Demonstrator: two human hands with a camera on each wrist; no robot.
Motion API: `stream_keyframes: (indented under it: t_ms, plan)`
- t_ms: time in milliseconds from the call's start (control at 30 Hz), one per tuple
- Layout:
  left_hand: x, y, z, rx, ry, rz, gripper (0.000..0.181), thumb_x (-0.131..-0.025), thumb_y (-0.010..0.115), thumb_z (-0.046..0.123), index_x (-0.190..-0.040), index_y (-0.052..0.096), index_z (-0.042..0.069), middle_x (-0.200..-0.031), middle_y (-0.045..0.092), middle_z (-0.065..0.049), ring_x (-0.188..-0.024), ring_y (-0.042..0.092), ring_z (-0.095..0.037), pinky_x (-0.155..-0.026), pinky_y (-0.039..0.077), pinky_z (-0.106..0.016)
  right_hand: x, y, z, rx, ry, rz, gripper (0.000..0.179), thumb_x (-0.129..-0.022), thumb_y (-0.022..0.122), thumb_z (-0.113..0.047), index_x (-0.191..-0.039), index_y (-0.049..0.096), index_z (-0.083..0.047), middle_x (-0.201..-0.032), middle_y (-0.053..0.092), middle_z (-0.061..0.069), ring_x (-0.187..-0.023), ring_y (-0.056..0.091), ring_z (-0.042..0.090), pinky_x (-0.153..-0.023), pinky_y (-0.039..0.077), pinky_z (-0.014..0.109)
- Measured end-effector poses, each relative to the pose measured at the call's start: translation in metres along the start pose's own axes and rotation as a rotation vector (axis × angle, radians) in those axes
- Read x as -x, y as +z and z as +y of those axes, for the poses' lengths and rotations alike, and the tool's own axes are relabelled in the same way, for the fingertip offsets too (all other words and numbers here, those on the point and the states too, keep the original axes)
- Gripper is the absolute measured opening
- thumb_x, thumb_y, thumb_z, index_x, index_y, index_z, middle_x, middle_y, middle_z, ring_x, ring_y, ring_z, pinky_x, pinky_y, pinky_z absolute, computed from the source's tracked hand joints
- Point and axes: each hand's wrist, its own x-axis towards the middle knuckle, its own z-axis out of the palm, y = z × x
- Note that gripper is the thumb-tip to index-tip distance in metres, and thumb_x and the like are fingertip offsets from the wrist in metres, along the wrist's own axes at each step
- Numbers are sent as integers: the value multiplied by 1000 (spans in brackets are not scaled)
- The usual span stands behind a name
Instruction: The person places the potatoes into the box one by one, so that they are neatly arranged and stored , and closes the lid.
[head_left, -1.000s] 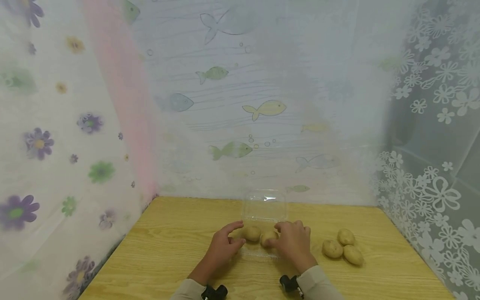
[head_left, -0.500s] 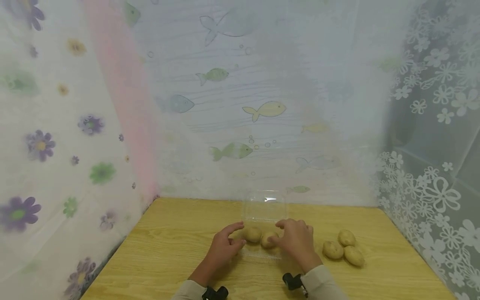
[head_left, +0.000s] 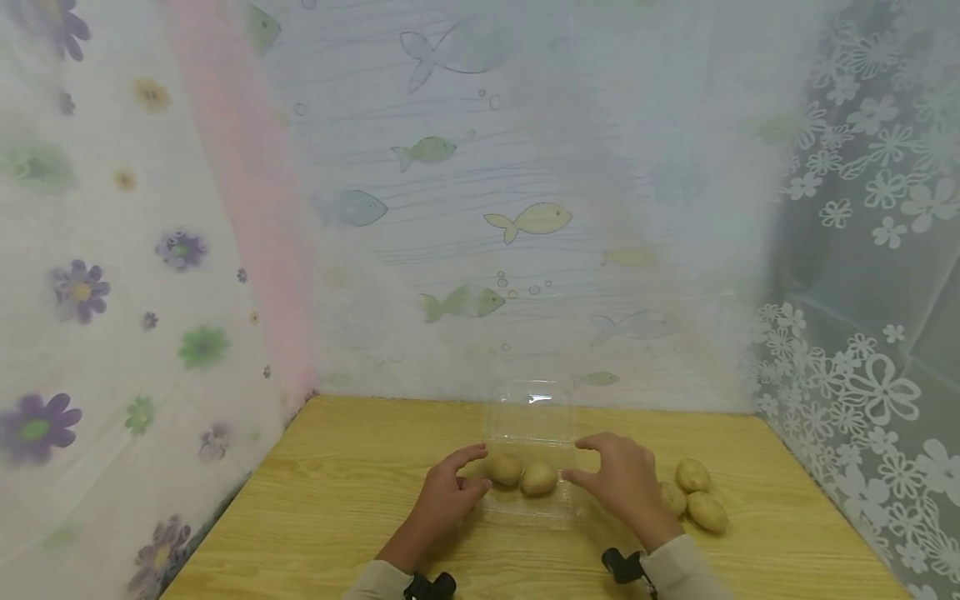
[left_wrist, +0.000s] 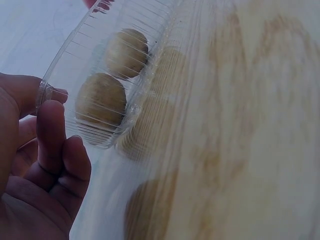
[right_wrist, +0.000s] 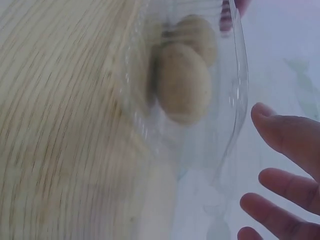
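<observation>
A clear plastic clamshell container [head_left: 521,510] sits on the table with its lid [head_left: 528,417] raised at the back. Inside it lie two potatoes, the left one [head_left: 506,469] beside the right one [head_left: 538,479]. My left hand [head_left: 450,490] pinches the container's left rim between thumb and finger, as the left wrist view shows at the container wall [left_wrist: 70,65]. At the right side, my right hand [head_left: 622,482] is spread and holds nothing. In the right wrist view its fingers [right_wrist: 287,189] are apart from the rim.
Three more potatoes lie together to the right: a back one [head_left: 692,476], a front one [head_left: 707,511] and one [head_left: 674,499] partly behind my right hand. The wooden table [head_left: 337,467] meets a fish-patterned curtain [head_left: 420,350] at its back edge.
My right hand has let go of the right potato, which stays in the container, and has moved right, past the container's side. My left hand has stayed at the left rim.
</observation>
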Motion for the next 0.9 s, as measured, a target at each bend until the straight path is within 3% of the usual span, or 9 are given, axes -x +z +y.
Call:
stream_keyframes:
  t_ms: [267,400,633,900]
  plan:
    - [1,-2,0,8,-4,11,52,-101,69,17,-150,54,14,-161,47,-2,-45,42,-4,-43,44,-22,7,-12,24,-26,-31,1,53,-79,88,-47,-120,77,-17,-126,74,7,-120,67,36,-97,50,64]
    - [1,-1,0,17,-2,18,52,-100,69,16,-150,54,13,-160,47,-3,-46,44,-3,-44,44,-22,11,-17,37,-77,-20,-37,59,-79,88,-49,-125,74,-15,-129,72,9,-122,65,37,-98,53,60]
    - [1,1,0,14,6,15,52,-100,69,14,-150,54,12,-160,47,-3,-47,47,-4,-45,47,-23,17,-31,55,-107,-3,-88,60,-80,87,-48,-130,71,-19,-131,70,7,-111,70,30,-88,57,56]
    - [2,1,4,20,0,15,52,-100,69,13,-150,54,11,-159,48,-5,-46,45,-3,-45,45,-23,20,-43,75,-109,20,-186,63,-82,85,-50,-134,70,-19,-136,68,8,-116,67,34,-91,56,59]
